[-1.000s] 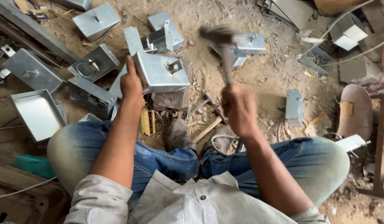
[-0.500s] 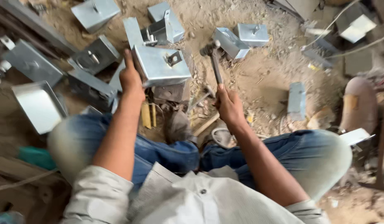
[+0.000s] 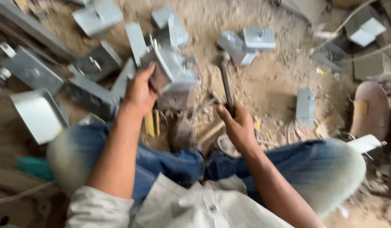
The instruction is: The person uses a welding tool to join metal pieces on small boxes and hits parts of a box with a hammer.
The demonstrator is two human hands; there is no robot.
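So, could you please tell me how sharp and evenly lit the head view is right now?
Head view: motion blur smears the metal box in the left hand and the hammer in the right hand; daylight is soft and even, without glare or hard shadows.

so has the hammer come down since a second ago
Yes. The hammer in the right hand has dropped from raised and blurred to low beside the metal box that the left hand holds.
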